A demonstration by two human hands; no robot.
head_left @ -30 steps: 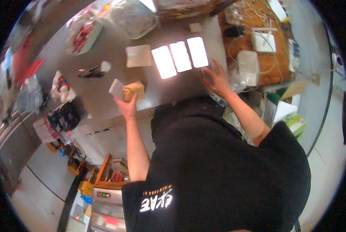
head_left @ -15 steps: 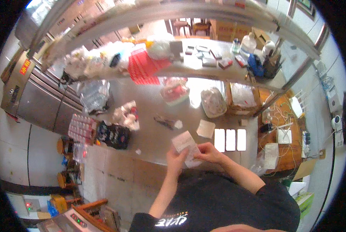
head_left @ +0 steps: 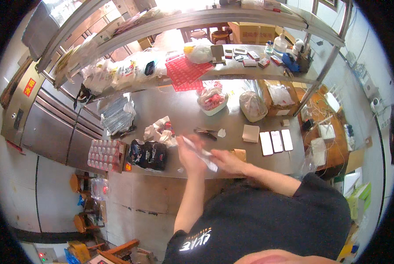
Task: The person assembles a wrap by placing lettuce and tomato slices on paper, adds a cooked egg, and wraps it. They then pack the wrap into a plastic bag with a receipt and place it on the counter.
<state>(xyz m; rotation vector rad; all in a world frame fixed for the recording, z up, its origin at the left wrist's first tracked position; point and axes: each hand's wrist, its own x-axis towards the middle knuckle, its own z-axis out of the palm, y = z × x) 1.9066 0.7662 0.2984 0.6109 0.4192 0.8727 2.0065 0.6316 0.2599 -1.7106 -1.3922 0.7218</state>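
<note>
My left hand [head_left: 191,153], slightly smeared by motion, holds a white paper slip [head_left: 211,166] that is tilted nearly edge-on. My right hand [head_left: 227,161] grips the same slip from the other side, its fingers closed. Both hands are over the front edge of the metal table [head_left: 183,102]. A tan paper piece [head_left: 238,154] shows just beyond my right hand. Farther back lie a stack of cream paper squares [head_left: 250,133] and a dark slim tool [head_left: 205,133], whose kind I cannot make out, beside a white crumpled scrap [head_left: 222,133].
Three phones with white screens [head_left: 277,141] lie at the right. To the left are a black plastic bag [head_left: 147,155], crumpled tissue [head_left: 159,131] and a pack of cans [head_left: 104,155]. Plastic-wrapped tubs [head_left: 212,102] sit under a loaded metal shelf [head_left: 249,75].
The paper slip has turned from lying face-up to nearly edge-on. My hands have moved farther over the table, and the whole view has shifted. The tan paper piece now shows beside my right hand.
</note>
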